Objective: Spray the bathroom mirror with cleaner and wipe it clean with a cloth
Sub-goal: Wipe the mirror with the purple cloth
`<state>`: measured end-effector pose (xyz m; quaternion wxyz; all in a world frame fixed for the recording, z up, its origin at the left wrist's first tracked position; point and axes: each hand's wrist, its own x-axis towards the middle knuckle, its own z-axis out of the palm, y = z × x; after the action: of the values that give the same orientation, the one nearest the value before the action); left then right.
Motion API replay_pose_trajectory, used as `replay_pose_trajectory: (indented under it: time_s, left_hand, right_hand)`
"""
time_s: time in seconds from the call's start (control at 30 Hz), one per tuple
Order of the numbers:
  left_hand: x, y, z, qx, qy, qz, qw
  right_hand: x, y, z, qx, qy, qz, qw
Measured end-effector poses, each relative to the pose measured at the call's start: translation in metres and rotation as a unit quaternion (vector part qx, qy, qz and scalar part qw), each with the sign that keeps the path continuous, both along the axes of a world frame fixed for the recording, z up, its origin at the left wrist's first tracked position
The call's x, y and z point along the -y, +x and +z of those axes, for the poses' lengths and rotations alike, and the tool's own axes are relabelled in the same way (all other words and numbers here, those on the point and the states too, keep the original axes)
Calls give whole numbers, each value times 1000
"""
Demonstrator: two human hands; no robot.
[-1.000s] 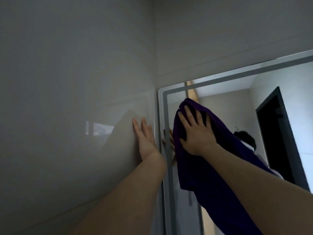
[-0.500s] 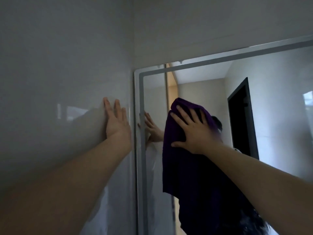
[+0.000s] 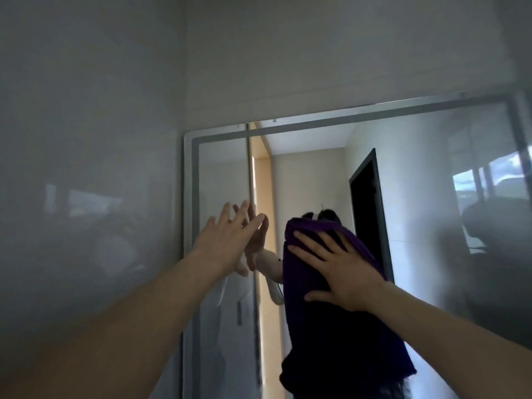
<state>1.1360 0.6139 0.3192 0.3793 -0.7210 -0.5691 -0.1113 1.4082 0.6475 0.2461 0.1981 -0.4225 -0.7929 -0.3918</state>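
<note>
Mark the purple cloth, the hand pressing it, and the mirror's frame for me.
purple cloth [image 3: 339, 341]: head view, on its hanging lower part.
right hand [image 3: 342, 273]: head view, on the back of the hand.
mirror frame [image 3: 191, 226]: head view, on its left vertical strip.

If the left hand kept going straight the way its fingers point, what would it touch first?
Most likely the wall mirror's glass, just inside its pale frame. The left hand, fingers spread, meets its own reflection at the fingertips, so it looks almost on the glass; exact depth is unclear.
</note>
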Motion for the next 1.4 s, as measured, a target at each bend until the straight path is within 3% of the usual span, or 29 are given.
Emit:
replay_pose_trajectory:
  time_s: [0.17, 0.37, 0.53, 0.63, 0.7, 0.77, 0.93, 1.0, 1.17, 1.3, 1.4]
  left_hand:
    - [-20, 40, -9, 70, -27, -70, 995]
    - [-22, 49, -16, 114, -43, -80, 989]
    - [-19, 50, -14, 96, -46, -32, 994]
    - [-21, 63, -20, 49, 21, 115, 992]
    - [-26, 56, -18, 136, -15, 1, 991]
    - [-17, 54, -12, 113, -12, -89, 989]
    - [-1, 127, -5, 55, 16, -175, 983]
    - [5, 165, 3, 37, 4, -191, 981]
    - [-6, 213, -7, -23, -2, -167, 986]
    - [-11, 212, -9, -19, 9, -144, 989]
    - [-11, 217, -10, -15, 3, -141, 990]
  right_hand:
    - [16, 50, 55, -91, 66, -87, 990]
    - [5, 11, 52, -183, 82, -84, 976]
    - [7, 23, -5, -93, 64, -36, 993]
    - [16, 67, -20, -40, 53, -38, 997]
    - [25, 102, -8, -53, 56, -61, 995]
    - [35, 132, 14, -91, 59, -102, 989]
    - [37, 133, 50, -186, 56, -138, 971]
    - [35, 123, 35, -184, 59, -112, 975]
    - [36, 181, -39, -40, 84, -91, 991]
    - [46, 233, -32, -130, 91, -147, 976]
    - [43, 225, 5, -215, 118, -174, 954]
